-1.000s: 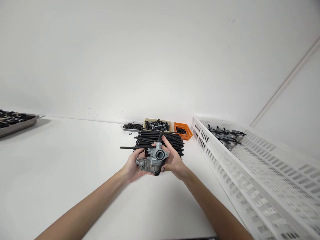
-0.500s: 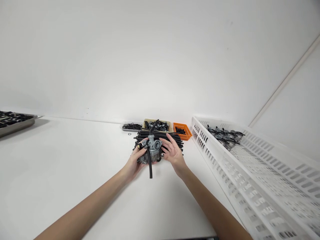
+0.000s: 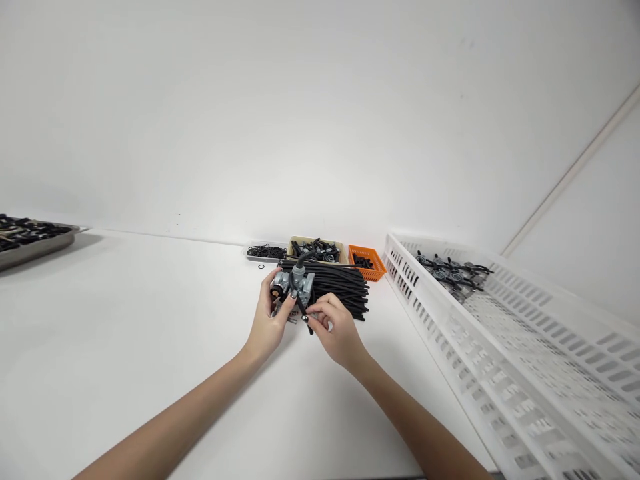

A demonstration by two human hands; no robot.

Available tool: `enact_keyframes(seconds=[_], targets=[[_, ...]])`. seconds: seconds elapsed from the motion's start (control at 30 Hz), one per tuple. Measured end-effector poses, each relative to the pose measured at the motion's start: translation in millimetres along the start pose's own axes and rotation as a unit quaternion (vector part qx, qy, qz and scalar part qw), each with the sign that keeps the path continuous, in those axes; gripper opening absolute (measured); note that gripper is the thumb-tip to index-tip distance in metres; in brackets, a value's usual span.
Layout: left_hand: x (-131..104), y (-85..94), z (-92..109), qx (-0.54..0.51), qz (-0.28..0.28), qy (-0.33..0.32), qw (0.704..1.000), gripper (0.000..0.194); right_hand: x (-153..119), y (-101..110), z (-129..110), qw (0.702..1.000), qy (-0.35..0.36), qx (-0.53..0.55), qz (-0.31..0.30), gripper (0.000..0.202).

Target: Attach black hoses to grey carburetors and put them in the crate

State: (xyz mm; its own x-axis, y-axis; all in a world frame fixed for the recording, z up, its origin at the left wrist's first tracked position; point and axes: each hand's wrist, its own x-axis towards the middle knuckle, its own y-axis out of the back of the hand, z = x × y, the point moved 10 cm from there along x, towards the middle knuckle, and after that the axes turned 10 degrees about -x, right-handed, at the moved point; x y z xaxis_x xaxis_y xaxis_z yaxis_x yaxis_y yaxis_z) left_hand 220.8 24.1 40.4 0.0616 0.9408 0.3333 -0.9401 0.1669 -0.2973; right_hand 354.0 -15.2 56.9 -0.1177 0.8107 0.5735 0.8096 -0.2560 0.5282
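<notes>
My left hand (image 3: 267,320) is wrapped around a small gray metal engine part (image 3: 293,285), holding it up just above the white table (image 3: 125,333) and right in front of the pile of black tubes (image 3: 337,285). My right hand (image 3: 336,330) is closed too, its fingertips pinching a thin black hose (image 3: 305,315) that hangs down from the part. A big white crate (image 3: 500,360) sits off to my right, and an orange basket (image 3: 367,261) is behind the tubes.
</notes>
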Motion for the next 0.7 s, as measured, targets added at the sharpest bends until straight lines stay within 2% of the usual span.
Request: enact_keyframes(seconds=[0.17,0.27,0.53,0.7], targets=[[1.6,10.8,-6.7,0.026,0.053,0.001,0.998,0.062,-1.6,10.3,-13.4,0.992,0.049,-0.110,0.045,0.021],[0.9,9.2,-7.6,0.016,0.052,0.006,0.999,0.062,-1.5,11.9,-19.1,0.988,0.067,-0.130,0.054,0.022],[-0.6,2.9,-12.5,-0.033,0.039,0.046,0.998,0.060,-6.9,13.2,-24.3,0.988,0.106,-0.069,0.089,0.021],[-2.9,2.0,-11.7,-0.056,0.043,0.057,0.996,0.062,-4.6,13.0,-11.1,0.992,0.067,-0.017,0.102,0.019]])
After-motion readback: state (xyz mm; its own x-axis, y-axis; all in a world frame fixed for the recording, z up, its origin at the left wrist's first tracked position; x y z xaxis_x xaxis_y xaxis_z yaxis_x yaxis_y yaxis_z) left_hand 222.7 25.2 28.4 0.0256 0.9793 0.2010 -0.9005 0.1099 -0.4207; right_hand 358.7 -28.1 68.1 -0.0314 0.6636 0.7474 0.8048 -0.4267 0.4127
